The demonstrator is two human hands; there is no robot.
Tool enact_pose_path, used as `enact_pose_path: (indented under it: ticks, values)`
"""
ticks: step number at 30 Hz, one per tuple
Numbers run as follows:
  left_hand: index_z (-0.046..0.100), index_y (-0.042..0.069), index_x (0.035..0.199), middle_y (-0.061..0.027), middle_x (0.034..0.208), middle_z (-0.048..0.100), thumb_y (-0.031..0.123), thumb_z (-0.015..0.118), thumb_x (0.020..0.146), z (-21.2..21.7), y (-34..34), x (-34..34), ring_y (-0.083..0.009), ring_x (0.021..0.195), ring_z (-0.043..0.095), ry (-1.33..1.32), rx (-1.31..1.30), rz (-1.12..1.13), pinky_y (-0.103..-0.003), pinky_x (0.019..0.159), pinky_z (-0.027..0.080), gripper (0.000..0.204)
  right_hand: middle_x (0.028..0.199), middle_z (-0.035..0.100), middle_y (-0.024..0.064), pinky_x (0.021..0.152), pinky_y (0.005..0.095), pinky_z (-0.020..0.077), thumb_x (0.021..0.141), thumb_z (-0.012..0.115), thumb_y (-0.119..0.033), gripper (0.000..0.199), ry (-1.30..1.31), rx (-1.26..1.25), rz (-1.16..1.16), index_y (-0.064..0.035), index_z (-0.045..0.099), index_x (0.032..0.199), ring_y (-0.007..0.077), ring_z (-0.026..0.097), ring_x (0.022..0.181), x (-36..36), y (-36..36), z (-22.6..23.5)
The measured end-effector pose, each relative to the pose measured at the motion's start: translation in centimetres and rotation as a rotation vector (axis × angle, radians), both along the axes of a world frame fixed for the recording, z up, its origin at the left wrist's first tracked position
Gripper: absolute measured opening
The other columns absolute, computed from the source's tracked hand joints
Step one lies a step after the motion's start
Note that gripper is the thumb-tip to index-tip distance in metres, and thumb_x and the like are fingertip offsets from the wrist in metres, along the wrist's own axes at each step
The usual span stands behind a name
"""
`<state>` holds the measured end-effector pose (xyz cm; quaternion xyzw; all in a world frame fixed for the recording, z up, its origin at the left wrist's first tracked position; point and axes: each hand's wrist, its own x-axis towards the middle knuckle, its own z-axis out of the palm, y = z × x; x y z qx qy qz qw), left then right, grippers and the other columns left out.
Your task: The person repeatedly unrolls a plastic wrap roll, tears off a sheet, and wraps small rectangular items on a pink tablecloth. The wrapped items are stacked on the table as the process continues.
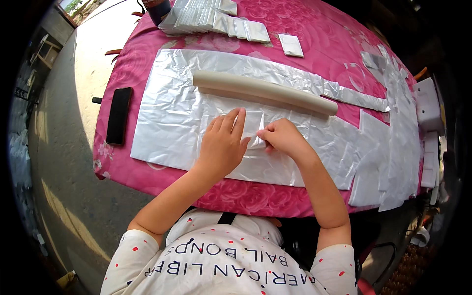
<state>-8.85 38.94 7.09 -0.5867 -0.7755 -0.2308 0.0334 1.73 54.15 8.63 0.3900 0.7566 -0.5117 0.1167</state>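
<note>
A large, shiny whitish plastic sheet point(167, 113) is spread over the table in front of me. On it, between my hands, lies a small folded piece of thin clear plastic point(253, 121). My left hand point(222, 142) rests flat against its left side, fingers stretched out. Thumb and forefinger of my right hand point(285, 137) pinch the right edge of the piece, where a fold stands up slightly. Just beyond both hands, a long beige tube point(265, 92) lies slantwise across the sheet.
Many folded packets point(196, 20) fan out at the far left beside a dark cup point(157, 11); a single packet point(291, 45) lies apart. A black phone point(119, 116) sits at the left. Loose plastic sheets point(400, 137) cover the right end of the pink flowered tablecloth point(246, 196).
</note>
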Motion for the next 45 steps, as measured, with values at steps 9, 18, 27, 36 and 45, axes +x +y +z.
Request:
enact_pose_path:
  ticks: [9, 18, 27, 36, 45]
  values:
    - [0.021, -0.007, 0.138, -0.0221, 0.145, 0.021, 0.061, 0.049, 0.078, -3.3, 0.7, 2.3, -0.0324, 0.137, 0.016, -0.039, -0.143, -0.093, -0.047, 0.111, 0.007, 0.095, 0.061, 0.062, 0.0109, 0.057, 0.0343, 0.0478, 0.074, 0.064, -0.022, 0.021, -0.009, 0.199, 0.045, -0.0018, 0.064, 0.071, 0.0235, 0.062, 0.059, 0.3, -0.8, -0.5]
    - [0.007, -0.007, 0.140, -0.0257, 0.147, 0.004, 0.067, 0.049, 0.075, -3.4, -1.1, 2.2, -0.0375, 0.138, 0.002, -0.012, -0.157, -0.084, -0.053, 0.108, 0.000, 0.107, 0.074, 0.062, 0.0093, 0.064, 0.0379, 0.0469, 0.067, 0.073, -0.019, 0.030, -0.003, 0.690, 0.142, -0.0056, 0.059, 0.089, 0.0268, 0.061, 0.072, 3.2, -2.1, 1.3]
    - [0.061, -0.002, 0.102, -0.0111, 0.093, 0.066, 0.005, 0.053, 0.089, -1.2, -14.9, 2.7, -0.0137, 0.084, 0.063, -1.803, -0.262, 0.181, -0.027, 0.078, 0.050, 0.016, 0.141, 0.031, 0.0178, 0.107, 0.0458, 0.0208, 0.085, 0.053, -0.042, 0.065, 0.507, 0.893, 0.524, -0.0046, 0.035, 0.135, 0.0327, 0.027, 0.132, -1.9, -4.3, -3.7]
    - [0.057, -0.001, 0.109, -0.0125, 0.104, 0.062, 0.022, 0.053, 0.092, -3.3, -20.8, 4.9, -0.0155, 0.086, 0.061, -2.009, -0.060, 0.786, -0.027, 0.075, 0.050, 0.029, 0.149, 0.012, 0.0177, 0.110, 0.0465, 0.0053, 0.090, 0.040, -0.049, 0.073, 0.573, 0.424, 0.752, -0.0068, 0.013, 0.144, 0.0329, 0.008, 0.138, -1.4, -20.0, -4.7]
    - [0.067, 0.003, 0.074, -0.0072, 0.069, 0.066, 0.008, 0.071, 0.067, 2.7, -17.4, 1.1, -0.0188, 0.062, 0.064, -0.528, -0.277, 0.145, -0.028, 0.061, 0.052, 0.009, 0.131, 0.044, 0.0161, 0.112, 0.0476, 0.0041, 0.079, 0.053, -0.020, 0.020, 0.947, 0.829, 1.023, -0.0044, 0.058, 0.090, 0.0273, 0.022, 0.136, -1.3, -15.3, -1.9]
